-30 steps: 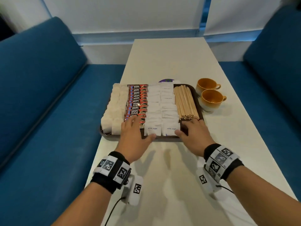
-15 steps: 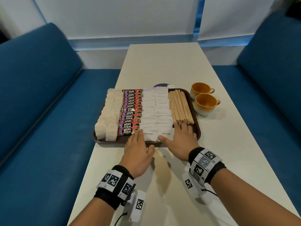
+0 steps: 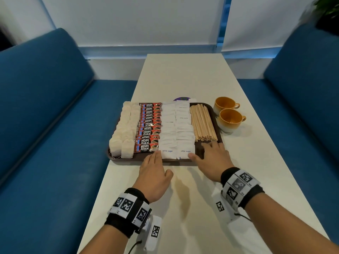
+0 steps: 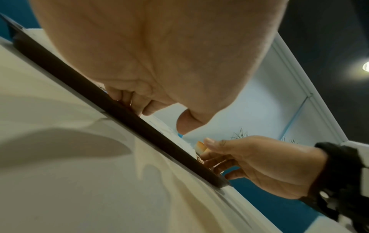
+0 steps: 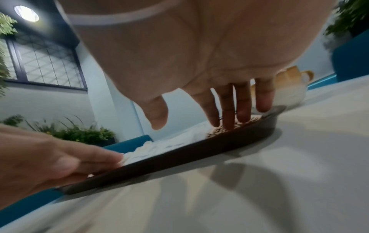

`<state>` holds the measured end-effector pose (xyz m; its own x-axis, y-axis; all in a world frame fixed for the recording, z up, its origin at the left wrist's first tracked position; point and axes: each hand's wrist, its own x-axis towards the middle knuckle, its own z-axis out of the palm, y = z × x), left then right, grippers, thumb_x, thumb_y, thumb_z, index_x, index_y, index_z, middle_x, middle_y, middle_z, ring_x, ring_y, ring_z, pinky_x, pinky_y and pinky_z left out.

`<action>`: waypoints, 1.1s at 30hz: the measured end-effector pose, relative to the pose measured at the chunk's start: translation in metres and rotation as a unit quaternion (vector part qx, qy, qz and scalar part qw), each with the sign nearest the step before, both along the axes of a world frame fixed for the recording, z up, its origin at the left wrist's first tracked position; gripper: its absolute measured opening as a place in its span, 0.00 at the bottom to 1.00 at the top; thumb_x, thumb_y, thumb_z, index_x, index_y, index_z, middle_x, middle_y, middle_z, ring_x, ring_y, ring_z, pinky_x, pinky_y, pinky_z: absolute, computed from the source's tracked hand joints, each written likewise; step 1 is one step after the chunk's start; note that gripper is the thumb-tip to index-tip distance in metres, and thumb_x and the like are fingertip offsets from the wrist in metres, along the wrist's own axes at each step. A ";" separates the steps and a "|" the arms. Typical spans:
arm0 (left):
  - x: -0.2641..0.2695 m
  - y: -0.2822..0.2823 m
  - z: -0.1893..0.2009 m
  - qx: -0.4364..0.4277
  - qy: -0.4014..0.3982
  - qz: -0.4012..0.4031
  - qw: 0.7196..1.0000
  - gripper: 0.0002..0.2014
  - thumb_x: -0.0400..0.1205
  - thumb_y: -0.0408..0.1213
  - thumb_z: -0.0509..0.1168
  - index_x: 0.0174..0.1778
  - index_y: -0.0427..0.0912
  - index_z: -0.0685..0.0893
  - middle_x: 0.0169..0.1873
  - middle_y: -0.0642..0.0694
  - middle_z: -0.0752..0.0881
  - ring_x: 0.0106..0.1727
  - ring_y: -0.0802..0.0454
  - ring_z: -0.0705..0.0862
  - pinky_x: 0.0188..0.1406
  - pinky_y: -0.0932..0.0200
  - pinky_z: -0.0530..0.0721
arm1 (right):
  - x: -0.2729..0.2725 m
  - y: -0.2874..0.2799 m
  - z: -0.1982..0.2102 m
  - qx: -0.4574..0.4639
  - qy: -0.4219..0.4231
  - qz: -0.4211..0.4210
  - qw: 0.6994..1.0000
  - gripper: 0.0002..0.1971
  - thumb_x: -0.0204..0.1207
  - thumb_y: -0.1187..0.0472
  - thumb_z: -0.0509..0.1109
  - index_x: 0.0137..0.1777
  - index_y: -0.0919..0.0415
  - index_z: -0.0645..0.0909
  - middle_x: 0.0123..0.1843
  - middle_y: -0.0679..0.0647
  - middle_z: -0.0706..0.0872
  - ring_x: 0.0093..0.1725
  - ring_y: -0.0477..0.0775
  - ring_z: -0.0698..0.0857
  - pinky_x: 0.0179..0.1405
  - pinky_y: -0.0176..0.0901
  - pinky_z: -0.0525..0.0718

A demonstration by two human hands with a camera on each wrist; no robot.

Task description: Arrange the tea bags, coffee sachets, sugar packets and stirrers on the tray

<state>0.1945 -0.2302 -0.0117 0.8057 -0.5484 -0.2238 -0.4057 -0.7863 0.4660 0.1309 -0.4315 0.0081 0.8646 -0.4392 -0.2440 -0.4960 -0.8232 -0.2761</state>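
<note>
The dark brown rectangular tray (image 3: 219,143) on the white table (image 3: 183,79) holds white tea bags (image 3: 122,138), red coffee sachets (image 3: 148,125), white sugar packets (image 3: 176,129) and wooden stirrers (image 3: 202,123), with the flat left hand (image 3: 154,171) and spread right hand (image 3: 213,158) apparently touching the near sugar and stirrer ends.

Even, soft indoor light fills the head view, bright on the long white table (image 3: 185,79), where both hands cast pale doubled shadows. Edges bend and smear with wide-angle blur. Both wrist views are dimmer and motion-blurred, each showing a glaring round ceiling lamp (image 5: 26,13).
</note>
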 end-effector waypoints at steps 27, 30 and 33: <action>0.004 0.001 -0.006 0.018 -0.022 0.000 1.000 0.35 0.90 0.46 0.56 0.90 0.39 0.51 0.89 0.46 0.57 0.88 0.47 0.53 0.87 0.51 0.54 | 0.040 -0.050 0.003 -0.023 0.030 0.034 0.999 0.27 0.83 0.43 0.70 0.77 0.58 0.76 0.71 0.55 0.76 0.68 0.56 0.79 0.69 0.52 0.83; 0.005 0.003 -0.004 0.020 -0.014 -0.008 1.000 0.35 0.90 0.44 0.56 0.90 0.38 0.52 0.89 0.45 0.57 0.88 0.46 0.53 0.88 0.51 0.54 | 0.029 -0.045 0.003 -0.010 0.016 0.027 0.999 0.24 0.83 0.44 0.71 0.74 0.56 0.79 0.69 0.54 0.77 0.65 0.54 0.80 0.68 0.50 0.84; 0.003 0.008 -0.001 -0.021 -0.004 -0.005 1.000 0.35 0.89 0.43 0.58 0.90 0.38 0.53 0.89 0.45 0.57 0.89 0.47 0.53 0.88 0.53 0.53 | 0.012 -0.033 0.001 0.010 -0.005 0.037 0.999 0.21 0.83 0.46 0.71 0.72 0.54 0.80 0.67 0.51 0.78 0.64 0.53 0.80 0.68 0.49 0.82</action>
